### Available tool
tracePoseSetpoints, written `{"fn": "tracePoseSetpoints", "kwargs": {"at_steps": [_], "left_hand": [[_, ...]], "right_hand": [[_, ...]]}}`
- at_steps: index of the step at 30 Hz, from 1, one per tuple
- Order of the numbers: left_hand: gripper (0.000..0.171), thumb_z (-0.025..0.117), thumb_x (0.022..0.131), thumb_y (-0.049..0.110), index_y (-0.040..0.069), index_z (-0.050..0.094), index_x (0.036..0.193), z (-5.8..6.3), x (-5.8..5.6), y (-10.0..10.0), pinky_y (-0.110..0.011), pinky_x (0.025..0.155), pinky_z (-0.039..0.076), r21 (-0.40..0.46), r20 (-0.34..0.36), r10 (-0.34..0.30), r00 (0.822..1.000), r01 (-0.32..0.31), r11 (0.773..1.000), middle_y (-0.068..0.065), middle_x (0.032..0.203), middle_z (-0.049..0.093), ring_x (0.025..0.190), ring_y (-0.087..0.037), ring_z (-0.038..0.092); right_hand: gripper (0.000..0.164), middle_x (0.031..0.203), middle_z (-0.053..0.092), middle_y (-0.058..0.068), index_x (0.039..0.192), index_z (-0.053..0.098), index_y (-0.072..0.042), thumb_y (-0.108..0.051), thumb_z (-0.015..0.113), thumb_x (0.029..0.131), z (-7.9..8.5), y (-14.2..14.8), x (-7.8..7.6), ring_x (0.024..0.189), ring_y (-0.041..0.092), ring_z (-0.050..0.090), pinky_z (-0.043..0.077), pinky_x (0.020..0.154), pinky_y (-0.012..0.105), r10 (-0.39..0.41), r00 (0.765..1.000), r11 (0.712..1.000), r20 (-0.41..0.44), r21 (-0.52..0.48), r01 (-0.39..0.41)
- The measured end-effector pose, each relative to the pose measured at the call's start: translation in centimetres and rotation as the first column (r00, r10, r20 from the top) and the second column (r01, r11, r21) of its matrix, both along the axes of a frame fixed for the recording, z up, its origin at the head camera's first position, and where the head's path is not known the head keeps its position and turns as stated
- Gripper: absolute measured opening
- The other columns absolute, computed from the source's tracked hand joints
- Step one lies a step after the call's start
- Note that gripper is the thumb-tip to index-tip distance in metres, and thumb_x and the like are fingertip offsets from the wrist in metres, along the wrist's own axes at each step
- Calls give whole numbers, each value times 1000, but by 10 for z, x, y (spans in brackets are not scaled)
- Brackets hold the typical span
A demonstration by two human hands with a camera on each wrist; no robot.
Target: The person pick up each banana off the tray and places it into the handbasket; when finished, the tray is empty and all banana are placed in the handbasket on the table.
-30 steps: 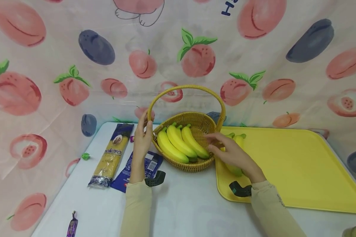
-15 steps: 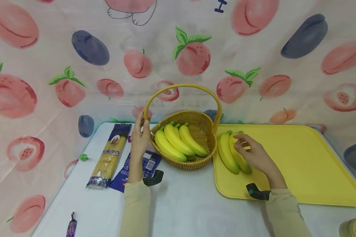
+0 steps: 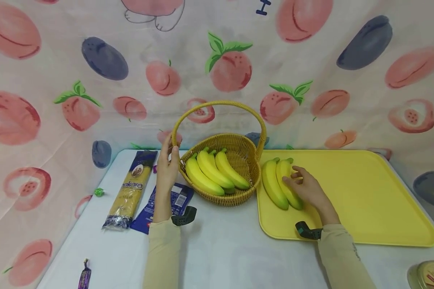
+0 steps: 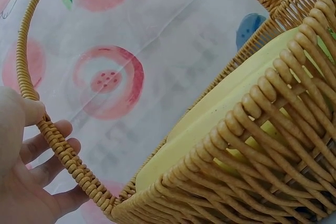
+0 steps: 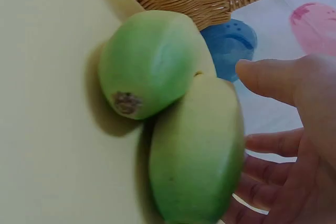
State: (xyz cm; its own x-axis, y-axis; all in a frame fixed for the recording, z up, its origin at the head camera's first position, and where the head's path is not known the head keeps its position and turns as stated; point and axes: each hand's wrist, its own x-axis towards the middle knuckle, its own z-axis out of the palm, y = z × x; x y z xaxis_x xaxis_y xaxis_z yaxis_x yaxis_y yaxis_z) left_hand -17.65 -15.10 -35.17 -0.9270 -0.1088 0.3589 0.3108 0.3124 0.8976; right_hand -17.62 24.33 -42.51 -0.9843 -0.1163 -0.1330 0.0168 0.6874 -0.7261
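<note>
My left hand (image 3: 167, 170) grips the base of the handle (image 4: 65, 156) of a wicker basket (image 3: 251, 170), thumb on one side and fingers behind. Inside the basket, on its left half, lie several yellow bananas (image 3: 211, 170). My right hand (image 3: 307, 188) is at the right side of two bananas (image 3: 275, 184) lying side by side on the yellow tray (image 3: 361, 192). In the right wrist view its thumb and fingers are spread beside the nearer banana (image 5: 197, 156); whether the fingertips touch it, I cannot tell.
Left of the basket lie a pasta packet (image 3: 129, 192) and a dark blue packet (image 3: 179, 196). A purple-wrapped sweet (image 3: 84, 277) and a green one (image 3: 99, 192) are further left. A lidded jar (image 3: 432, 275) stands at the front right. Fruit-printed cloth (image 3: 188, 48) hangs behind.
My right hand has moved right, from over the basket's right edge to the bananas on the tray. The left hand stays at the handle. The view has shifted slightly.
</note>
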Motion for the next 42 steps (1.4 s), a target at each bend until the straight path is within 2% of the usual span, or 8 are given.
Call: {"fn": "tracePoseSetpoints", "kwargs": {"at_steps": [9, 17, 24, 32, 42], "left_hand": [[47, 38, 102, 17, 19, 30, 149, -2, 0, -1, -44, 91, 41, -8, 16, 17, 1000, -17, 1000, -19, 140, 46, 122, -32, 46], [47, 38, 102, 14, 14, 30, 148, 1, 1, 1, -52, 100, 39, -22, -10, 17, 1000, -18, 1000, -21, 139, 46, 127, -34, 44], [47, 38, 102, 14, 13, 31, 148, 2, 2, 1, -52, 101, 39, -20, -8, 19, 1000, -19, 1000, -20, 139, 46, 128, -33, 44], [47, 38, 102, 14, 14, 31, 148, 3, 2, 1, -54, 101, 38, -20, -9, 15, 1000, -15, 1000, -19, 140, 46, 128, -34, 43], [47, 39, 102, 15, 15, 30, 148, 1, 2, -1, -54, 102, 38, -3, -12, 1, 1000, -1, 1000, -18, 141, 45, 129, -33, 42]], "right_hand": [[90, 140, 41, 29, 150, 16, 0, -57, 51, 90, -8, 0, -3, 123, 42, 44, 40, 97, 54, 6, 998, 1000, 59, 16, -7], [86, 138, 42, 29, 149, 20, 2, -54, 52, 91, -10, 5, -4, 120, 42, 46, 41, 96, 53, 18, 998, 999, 54, 26, -20], [83, 138, 41, 27, 150, 19, -1, -52, 51, 93, -3, 6, -1, 119, 40, 46, 42, 94, 52, 34, 999, 999, 41, 2, -34], [81, 137, 43, 24, 151, 18, -4, -49, 52, 93, 6, 4, 2, 115, 36, 49, 46, 87, 42, 48, 999, 999, 14, -6, -47], [76, 137, 43, 22, 152, 17, -9, -45, 52, 94, 27, -3, 10, 113, 35, 50, 48, 80, 36, 102, 994, 995, -39, 8, -102]]}}
